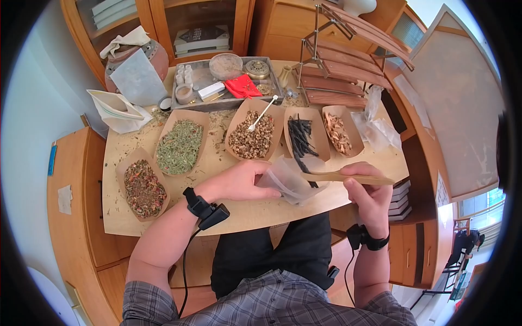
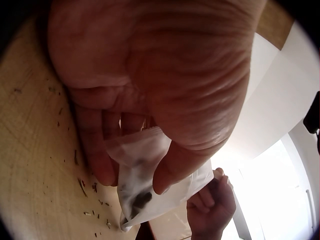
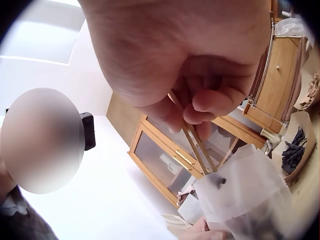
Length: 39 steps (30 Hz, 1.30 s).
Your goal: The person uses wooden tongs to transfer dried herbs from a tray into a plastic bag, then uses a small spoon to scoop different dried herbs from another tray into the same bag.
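Note:
My left hand (image 1: 234,180) pinches a translucent bag (image 1: 291,182) between thumb and fingers, low over the table's front. Dark pieces (image 2: 142,200) show through its wall in the left wrist view. My right hand (image 1: 371,196) grips wooden tongs (image 1: 353,177), their tips at the bag's mouth. Close by the tips is a small dark piece (image 3: 221,181), seen in the right wrist view. Just beyond the bag stands a brown paper tray (image 1: 321,146) of black, stick-like dried pieces (image 1: 300,135).
Other paper trays hold green dried herb (image 1: 180,145), brown bits (image 1: 251,136) with a white spoon (image 1: 263,113), pale chips (image 1: 337,133) and a reddish mix (image 1: 144,187). Behind them are a grey tray (image 1: 217,104), a wooden rack (image 1: 348,65) and a clear plastic bag (image 1: 375,127).

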Motion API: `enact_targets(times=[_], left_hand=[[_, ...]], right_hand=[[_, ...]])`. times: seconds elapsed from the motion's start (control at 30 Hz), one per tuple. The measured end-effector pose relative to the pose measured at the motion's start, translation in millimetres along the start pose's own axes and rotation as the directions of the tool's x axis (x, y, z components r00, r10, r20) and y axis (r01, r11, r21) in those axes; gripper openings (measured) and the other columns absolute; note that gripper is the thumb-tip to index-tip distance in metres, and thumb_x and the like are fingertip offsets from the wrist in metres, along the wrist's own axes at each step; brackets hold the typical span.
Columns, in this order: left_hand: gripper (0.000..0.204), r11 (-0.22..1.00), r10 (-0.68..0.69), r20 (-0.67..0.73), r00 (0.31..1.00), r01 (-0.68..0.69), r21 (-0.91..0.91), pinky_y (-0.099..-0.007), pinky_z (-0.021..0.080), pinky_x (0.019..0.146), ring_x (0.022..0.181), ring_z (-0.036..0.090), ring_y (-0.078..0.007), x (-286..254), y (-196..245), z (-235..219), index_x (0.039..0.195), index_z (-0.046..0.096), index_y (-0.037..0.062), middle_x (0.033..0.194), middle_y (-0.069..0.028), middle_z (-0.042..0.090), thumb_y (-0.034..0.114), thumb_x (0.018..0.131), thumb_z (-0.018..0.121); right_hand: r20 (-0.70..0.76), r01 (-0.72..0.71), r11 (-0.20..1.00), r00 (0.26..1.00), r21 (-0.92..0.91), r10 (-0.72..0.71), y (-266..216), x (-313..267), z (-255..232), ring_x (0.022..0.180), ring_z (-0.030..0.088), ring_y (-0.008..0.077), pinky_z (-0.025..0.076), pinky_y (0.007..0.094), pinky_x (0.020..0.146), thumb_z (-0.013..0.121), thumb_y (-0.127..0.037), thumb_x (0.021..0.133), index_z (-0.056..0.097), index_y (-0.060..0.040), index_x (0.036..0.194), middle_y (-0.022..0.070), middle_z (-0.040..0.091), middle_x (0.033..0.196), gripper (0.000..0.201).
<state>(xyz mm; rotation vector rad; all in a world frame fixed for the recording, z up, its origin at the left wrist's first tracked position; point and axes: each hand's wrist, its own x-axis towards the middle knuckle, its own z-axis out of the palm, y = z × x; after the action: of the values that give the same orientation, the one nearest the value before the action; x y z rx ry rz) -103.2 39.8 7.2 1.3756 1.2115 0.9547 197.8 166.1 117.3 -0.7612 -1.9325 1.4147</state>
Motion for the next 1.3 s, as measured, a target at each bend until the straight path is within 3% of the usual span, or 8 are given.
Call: enact_targets(times=[0.23, 0.43, 0.57, 0.67, 0.73, 0.77, 0.87, 1.3], left_hand=[[0.044, 1.0, -0.007, 0.012, 1.0, 0.007, -0.002, -0.0337, 0.058, 0.108, 0.123, 0.071, -0.0138, 1.6, -5.0, 0.3, 0.14, 0.072, -0.0007, 0.133, -0.0061, 0.074, 0.011, 0.1, 0.086], [0.042, 1.0, -0.007, 0.017, 1.0, 0.007, -0.01, -0.0341, 0.058, 0.11, 0.125, 0.07, -0.0147, 2.3, -5.3, 0.3, 0.139, 0.072, 0.0001, 0.137, -0.0067, 0.072, 0.01, 0.1, 0.085], [0.043, 1.0, 0.001, 0.016, 1.0, -0.001, 0.031, -0.0345, 0.058, 0.109, 0.123, 0.07, -0.0148, 0.8, 0.2, -0.7, 0.14, 0.073, 0.0007, 0.137, -0.0066, 0.072, 0.011, 0.1, 0.085], [0.044, 1.0, 0.006, 0.018, 1.0, -0.006, -0.005, -0.0347, 0.058, 0.109, 0.122, 0.07, -0.015, 0.9, -1.4, -0.5, 0.141, 0.073, 0.0012, 0.138, -0.0069, 0.072, 0.011, 0.1, 0.086], [0.046, 0.999, -0.007, 0.016, 1.0, 0.006, 0.039, -0.0349, 0.057, 0.11, 0.124, 0.07, -0.0155, 0.7, 1.9, -1.0, 0.142, 0.072, 0.0008, 0.139, -0.0073, 0.072, 0.013, 0.1, 0.087], [0.046, 0.999, -0.007, 0.017, 1.0, 0.006, 0.04, -0.0349, 0.057, 0.11, 0.124, 0.07, -0.0155, 0.9, 0.8, -0.7, 0.142, 0.072, 0.0008, 0.139, -0.0073, 0.072, 0.013, 0.1, 0.087], [0.049, 1.0, 0.009, 0.007, 1.0, -0.009, -0.001, -0.0355, 0.057, 0.111, 0.127, 0.069, -0.0158, 1.5, -4.8, 0.3, 0.143, 0.071, 0.0002, 0.14, -0.0078, 0.072, 0.015, 0.1, 0.088], [0.049, 1.0, -0.011, 0.027, 1.0, 0.011, -0.015, -0.0365, 0.057, 0.114, 0.13, 0.069, -0.0176, 1.3, -2.6, -1.0, 0.143, 0.07, -0.0012, 0.143, -0.0088, 0.07, 0.012, 0.1, 0.087]], right_hand=[[0.161, 0.104, 0.994, 0.982, -0.046, -0.095, -2.8, 1.2, -2.3, 0.095, 0.074, 0.017, 0.057, 0.0308, 0.086, 0.082, -0.001, 0.097, 0.082, 0.0028, 0.116, 0.0125, 0.08, 0.11, 0.019], [0.299, 0.086, 0.971, 0.954, -0.223, -0.016, -14.9, 4.7, 0.4, 0.093, 0.075, 0.017, 0.058, 0.0307, 0.085, 0.083, -0.004, 0.096, 0.084, -0.0002, 0.113, 0.0112, 0.081, 0.106, 0.018], [0.292, 0.135, 0.97, 0.954, -0.2, -0.072, -14.4, 4.6, -1.1, 0.09, 0.075, 0.0177, 0.059, 0.0315, 0.084, 0.084, -0.003, 0.095, 0.083, 0.0018, 0.113, 0.0125, 0.082, 0.108, 0.019], [0.184, 0.123, 0.989, 0.977, -0.087, -0.105, -9.2, 4.1, -6.5, 0.083, 0.072, 0.0143, 0.057, 0.0282, 0.076, 0.084, -0.005, 0.097, 0.082, 0.0026, 0.117, 0.01, 0.08, 0.106, 0.021], [-0.044, -0.003, 1.0, 0.999, 0.03, 0.004, -4.6, 4.8, -7.5, 0.078, 0.068, 0.0103, 0.053, 0.0247, 0.069, 0.082, -0.008, 0.101, 0.079, 0.0029, 0.122, 0.0067, 0.077, 0.103, 0.024], [-0.067, 0.033, 0.998, 0.997, 0.05, -0.03, 1.3, 11.0, -7.5, 0.072, 0.062, 0.0067, 0.048, 0.0224, 0.062, 0.078, -0.011, 0.106, 0.075, 0.0024, 0.128, 0.0033, 0.073, 0.098, 0.026], [-0.171, 0.054, 0.993, 0.985, 0.104, -0.036, 18.0, 31.8, -8.2, 0.07, 0.059, 0.0068, 0.046, 0.0229, 0.061, 0.075, -0.009, 0.108, 0.073, 0.0036, 0.131, 0.0025, 0.071, 0.094, 0.026], [-0.133, -0.15, 0.986, 0.981, -0.07, 0.14, 77.5, 69.3, 9.0, 0.067, 0.058, 0.0027, 0.045, 0.0212, 0.056, 0.078, -0.018, 0.108, 0.077, -0.0044, 0.135, -0.0038, 0.067, 0.084, 0.03]])
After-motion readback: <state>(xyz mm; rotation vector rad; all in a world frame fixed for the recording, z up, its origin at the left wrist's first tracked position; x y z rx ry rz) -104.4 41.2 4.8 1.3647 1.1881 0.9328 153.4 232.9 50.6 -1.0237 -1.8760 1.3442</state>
